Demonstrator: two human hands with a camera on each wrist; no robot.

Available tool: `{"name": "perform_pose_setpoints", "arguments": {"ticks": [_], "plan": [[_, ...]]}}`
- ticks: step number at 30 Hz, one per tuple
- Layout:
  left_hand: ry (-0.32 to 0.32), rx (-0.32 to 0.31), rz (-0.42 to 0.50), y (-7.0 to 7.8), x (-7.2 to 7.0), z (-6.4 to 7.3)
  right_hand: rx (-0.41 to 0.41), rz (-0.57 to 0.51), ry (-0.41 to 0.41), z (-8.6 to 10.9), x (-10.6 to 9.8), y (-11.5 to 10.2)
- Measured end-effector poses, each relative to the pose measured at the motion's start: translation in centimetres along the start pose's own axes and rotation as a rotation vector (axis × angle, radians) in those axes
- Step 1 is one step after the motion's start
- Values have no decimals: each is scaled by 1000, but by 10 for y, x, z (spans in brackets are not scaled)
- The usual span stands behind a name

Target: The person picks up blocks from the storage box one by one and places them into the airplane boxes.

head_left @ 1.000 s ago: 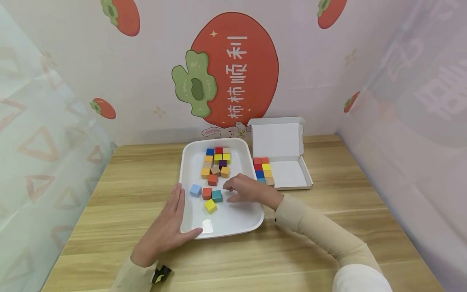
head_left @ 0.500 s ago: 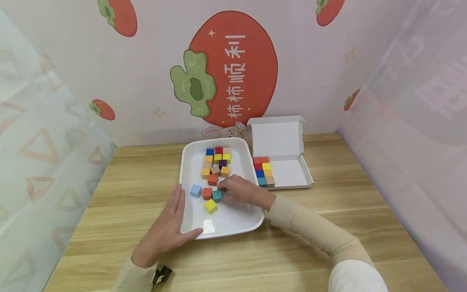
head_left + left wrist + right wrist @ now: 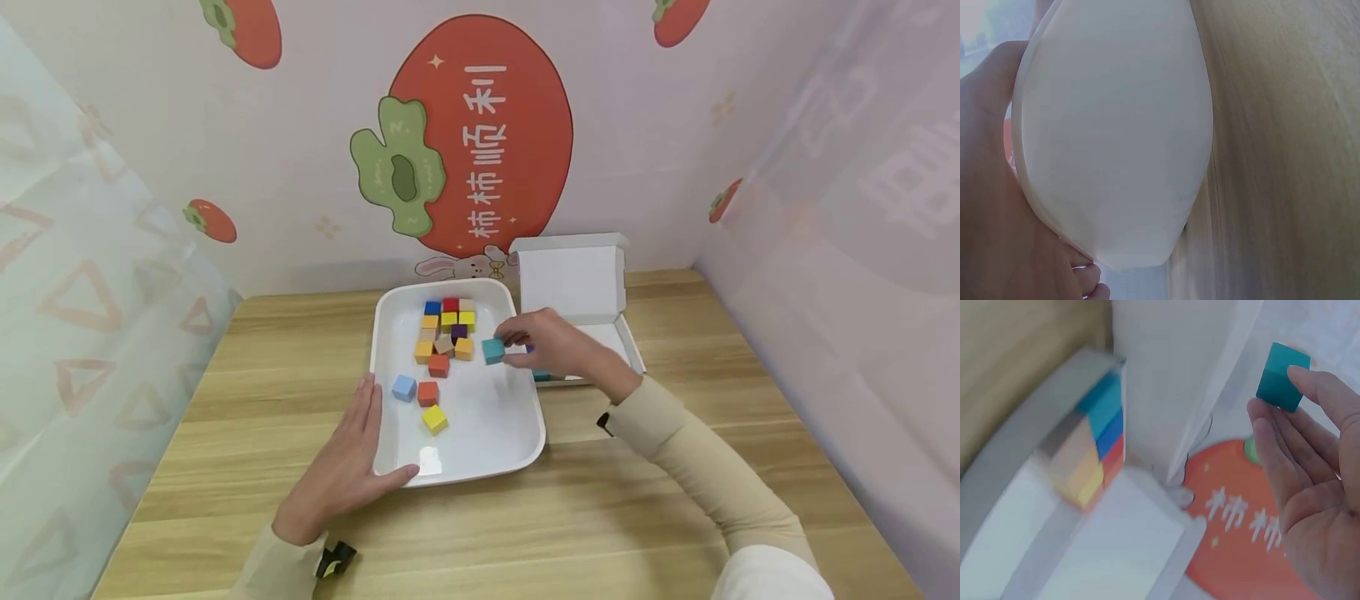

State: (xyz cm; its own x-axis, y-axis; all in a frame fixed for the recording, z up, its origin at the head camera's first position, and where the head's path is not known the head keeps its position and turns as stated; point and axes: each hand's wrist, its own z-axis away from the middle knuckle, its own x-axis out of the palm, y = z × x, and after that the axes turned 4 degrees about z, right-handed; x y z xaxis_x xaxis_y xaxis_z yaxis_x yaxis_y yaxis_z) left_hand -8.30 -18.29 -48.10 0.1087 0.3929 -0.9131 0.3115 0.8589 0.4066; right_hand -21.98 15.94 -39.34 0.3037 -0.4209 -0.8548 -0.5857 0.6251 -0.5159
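Observation:
A teal cube (image 3: 492,351) is pinched between thumb and fingers of my right hand (image 3: 551,343), above the right rim of the white tray (image 3: 517,454). The right wrist view shows the same teal cube (image 3: 1282,376) at the fingertips. My left hand (image 3: 345,458) rests against the tray's near left corner, its fingers straight along the left side and its thumb on the near rim. Inside the tray lie a light blue cube (image 3: 404,387), a red cube (image 3: 428,393), a yellow cube (image 3: 434,420) and a cluster of several coloured cubes farther back.
Right of the tray stands a white cardboard box (image 3: 572,279) with its lid raised. Coloured cubes, such as a blue cube (image 3: 1110,433), fill one side of it; in the head view my right hand partly covers them. A patterned backdrop (image 3: 300,150) rises behind the wooden table (image 3: 247,400).
My right hand took hold of the teal cube beside the red one, lifted it and carried it right and back toward the box. The left hand stays against the tray.

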Motion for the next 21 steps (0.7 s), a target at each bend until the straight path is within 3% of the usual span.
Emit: {"name": "perform_pose_setpoints", "arguments": {"ticks": [10, 16, 21], "plan": [[-3, 16, -1, -1, -1, -1, 152, 72, 120, 33, -41, 60], [18, 35, -6, 0, -2, -1, 263, 70, 130, 41, -43, 95], [1, 12, 2, 1, -1, -1, 320, 77, 109, 40, -36, 112]]}}
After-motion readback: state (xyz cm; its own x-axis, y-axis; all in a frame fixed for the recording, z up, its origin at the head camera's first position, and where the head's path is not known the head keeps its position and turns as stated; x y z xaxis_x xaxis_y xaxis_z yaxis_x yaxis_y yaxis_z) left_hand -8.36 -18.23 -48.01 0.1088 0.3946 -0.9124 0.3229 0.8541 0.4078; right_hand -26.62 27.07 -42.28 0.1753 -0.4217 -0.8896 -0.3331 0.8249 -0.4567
